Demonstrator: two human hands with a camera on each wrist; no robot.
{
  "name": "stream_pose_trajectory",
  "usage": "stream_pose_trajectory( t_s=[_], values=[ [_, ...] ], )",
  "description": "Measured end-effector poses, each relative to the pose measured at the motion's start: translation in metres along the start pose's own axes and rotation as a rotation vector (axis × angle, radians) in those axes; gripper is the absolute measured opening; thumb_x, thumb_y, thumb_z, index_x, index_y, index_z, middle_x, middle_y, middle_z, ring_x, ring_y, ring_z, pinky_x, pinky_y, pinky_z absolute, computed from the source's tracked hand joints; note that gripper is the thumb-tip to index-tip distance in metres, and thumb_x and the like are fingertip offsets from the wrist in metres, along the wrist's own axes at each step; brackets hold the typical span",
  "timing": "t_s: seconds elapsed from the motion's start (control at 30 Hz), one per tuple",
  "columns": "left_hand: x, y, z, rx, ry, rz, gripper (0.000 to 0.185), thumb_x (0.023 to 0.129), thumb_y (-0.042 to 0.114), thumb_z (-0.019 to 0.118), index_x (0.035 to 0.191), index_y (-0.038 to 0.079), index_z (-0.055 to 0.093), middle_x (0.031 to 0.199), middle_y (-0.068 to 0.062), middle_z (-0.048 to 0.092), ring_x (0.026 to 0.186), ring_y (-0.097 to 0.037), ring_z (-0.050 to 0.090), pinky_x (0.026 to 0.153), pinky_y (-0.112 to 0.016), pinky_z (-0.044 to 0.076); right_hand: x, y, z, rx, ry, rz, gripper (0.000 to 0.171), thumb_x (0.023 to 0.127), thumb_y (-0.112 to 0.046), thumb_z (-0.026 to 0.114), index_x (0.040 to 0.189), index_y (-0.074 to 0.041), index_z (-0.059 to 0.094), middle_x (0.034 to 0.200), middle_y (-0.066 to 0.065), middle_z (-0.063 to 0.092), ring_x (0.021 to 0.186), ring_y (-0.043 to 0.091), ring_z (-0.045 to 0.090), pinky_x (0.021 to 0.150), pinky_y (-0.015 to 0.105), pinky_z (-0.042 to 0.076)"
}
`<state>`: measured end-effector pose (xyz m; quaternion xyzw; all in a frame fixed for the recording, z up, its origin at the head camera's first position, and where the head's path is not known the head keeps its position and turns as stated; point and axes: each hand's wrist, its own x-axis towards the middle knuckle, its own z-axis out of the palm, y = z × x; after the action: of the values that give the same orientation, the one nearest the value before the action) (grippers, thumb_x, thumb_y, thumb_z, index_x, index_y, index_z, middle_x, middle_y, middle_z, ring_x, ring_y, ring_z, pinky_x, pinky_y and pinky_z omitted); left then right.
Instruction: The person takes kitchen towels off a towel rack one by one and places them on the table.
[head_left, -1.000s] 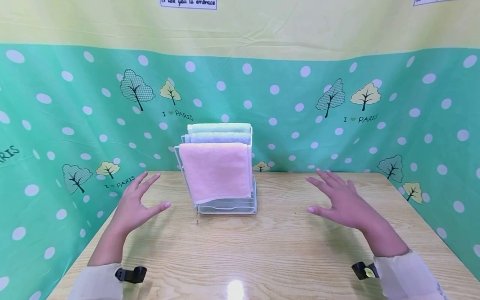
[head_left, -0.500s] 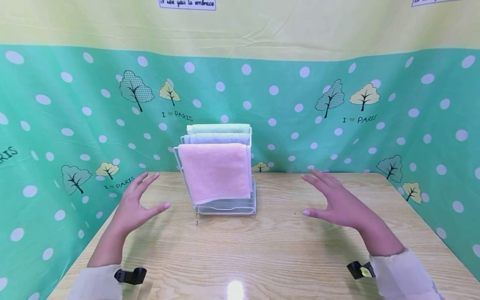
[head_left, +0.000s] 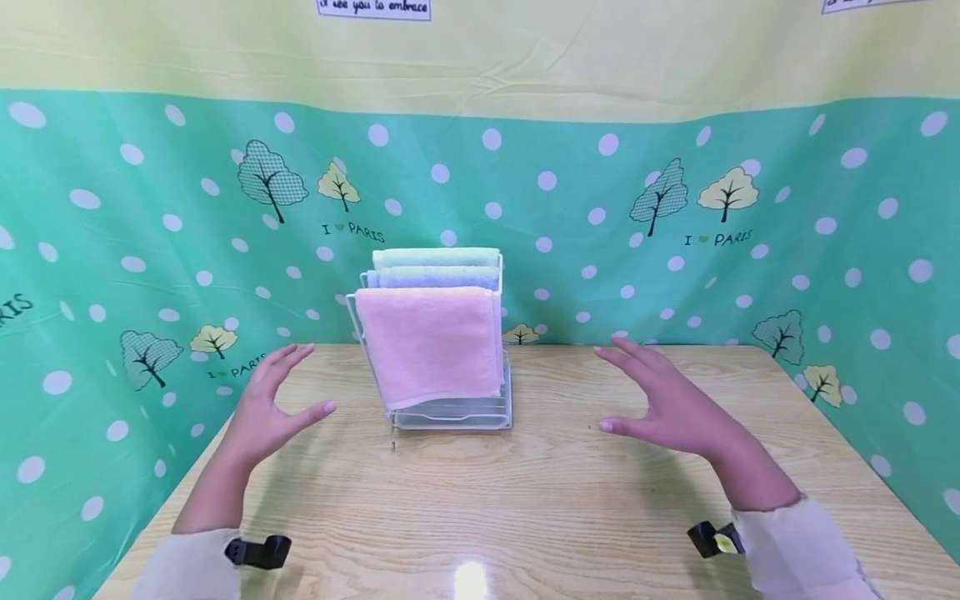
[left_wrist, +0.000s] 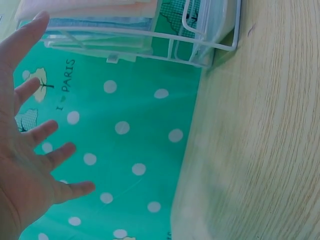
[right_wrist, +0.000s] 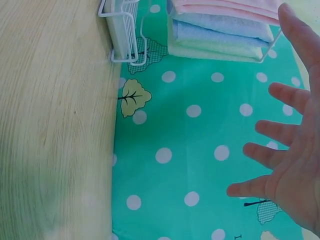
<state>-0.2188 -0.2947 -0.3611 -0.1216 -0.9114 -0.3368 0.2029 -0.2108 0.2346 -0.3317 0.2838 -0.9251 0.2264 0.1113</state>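
Pink towel (head_left: 431, 346) hangs at the front of a white wire rack (head_left: 453, 415), just left of centre in the head view. Behind it, higher in the frame, sit a blue towel (head_left: 438, 277) and a pale green towel (head_left: 437, 257). Rack stands on a wooden table (head_left: 480, 508), before a dotted green curtain (head_left: 570, 217). Left hand (head_left: 258, 417) is at lower left, beside the rack; right hand (head_left: 671, 408) is at lower right, farther from it. Both hands are apart from the rack, fingers extended and spread in the wrist views, thumbs held away.
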Motion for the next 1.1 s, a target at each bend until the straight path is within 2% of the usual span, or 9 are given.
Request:
stream_pose_trajectory(
  t_s=[0.23, 0.43, 0.93, 1.1],
  values=[
    [0.002, -0.002, 0.002, -0.007, 0.006, 0.005, 0.084, 0.077, 0.031, 0.083, 0.149, 0.018, 0.041, 0.153, -0.02, 0.027, 0.136, -0.049, 0.024, 0.093, -0.083, 0.029, 0.005, -0.006, 0.002, 0.034, -0.003, 0.005, 0.092, 0.076, -0.056, 0.077, 0.151, -0.021, 0.036, 0.157, 0.012, 0.027, 0.141, 0.042, 0.024, 0.106, 0.072, 0.031],
    [0.006, -0.001, 0.002, -0.037, 0.006, 0.023, 0.083, 0.077, 0.028, 0.083, 0.148, 0.016, 0.042, 0.151, -0.021, 0.029, 0.135, -0.049, 0.026, 0.093, -0.081, 0.031, 0.008, -0.012, 0.002, 0.082, 0.001, -0.01, 0.092, 0.076, -0.053, 0.079, 0.151, -0.023, 0.036, 0.157, 0.007, 0.029, 0.143, 0.04, 0.022, 0.107, 0.071, 0.029],
    [0.014, 0.007, 0.001, -0.127, 0.01, 0.059, 0.08, 0.078, 0.02, 0.083, 0.147, 0.012, 0.044, 0.147, -0.02, 0.035, 0.133, -0.044, 0.031, 0.097, -0.076, 0.034, 0.016, -0.022, 0.004, 0.124, 0.018, -0.076, 0.094, 0.073, -0.054, 0.081, 0.151, -0.026, 0.037, 0.156, 0.006, 0.03, 0.141, 0.035, 0.027, 0.109, 0.066, 0.032],
    [0.016, 0.011, 0.001, -0.149, 0.003, 0.059, 0.078, 0.079, 0.019, 0.083, 0.147, 0.014, 0.044, 0.147, -0.019, 0.034, 0.134, -0.042, 0.031, 0.097, -0.076, 0.034, 0.019, -0.026, 0.003, 0.132, 0.018, -0.084, 0.093, 0.073, -0.05, 0.082, 0.15, -0.022, 0.038, 0.155, 0.01, 0.032, 0.141, 0.037, 0.028, 0.108, 0.068, 0.032]
  ],
)
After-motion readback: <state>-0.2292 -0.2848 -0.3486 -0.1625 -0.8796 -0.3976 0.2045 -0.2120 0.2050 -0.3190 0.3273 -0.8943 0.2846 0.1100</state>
